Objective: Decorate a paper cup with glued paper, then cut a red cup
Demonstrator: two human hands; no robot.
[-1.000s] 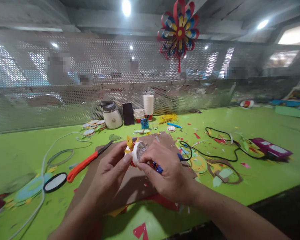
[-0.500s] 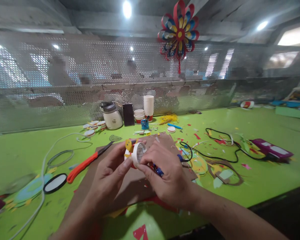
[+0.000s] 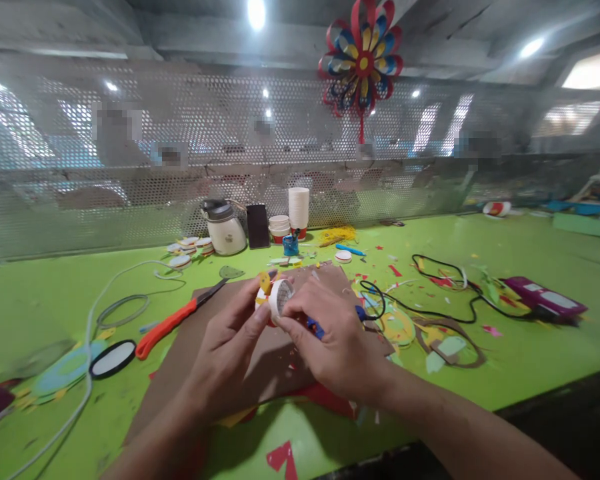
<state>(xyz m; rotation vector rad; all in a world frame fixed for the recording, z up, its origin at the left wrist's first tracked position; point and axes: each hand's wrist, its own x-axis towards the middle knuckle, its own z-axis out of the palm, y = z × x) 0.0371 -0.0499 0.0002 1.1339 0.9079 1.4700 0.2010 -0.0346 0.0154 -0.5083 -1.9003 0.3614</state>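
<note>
My left hand point(image 3: 237, 333) grips a short white paper cup piece point(image 3: 279, 297) from its left side, thumb in front and fingers behind. A yellow paper cutout point(image 3: 265, 283) sticks up at the cup's left side. The open end, with a greyish grid-patterned inside, faces right. My right hand point(image 3: 333, 337) is closed, its thumb and fingertips at the cup's rim. A blue tool point(image 3: 316, 327) lies in this same hand, mostly covered by the fingers; its kind is hidden. Both hands are above a brown cardboard sheet point(image 3: 170, 380) on the green table.
An orange-handled knife point(image 3: 167, 330) lies to the left, near a black-rimmed oval point(image 3: 113, 359) and a white cable point(image 3: 87, 333). A jug point(image 3: 227, 233), a phone point(image 3: 257, 227) and stacked cups point(image 3: 299, 205) stand behind. Paper scraps, black cord and a purple box point(image 3: 545, 298) are at right.
Both hands and the cup piece have shifted slightly right and up in the view. The grips stay alike. The surroundings shift slightly as the camera moves.
</note>
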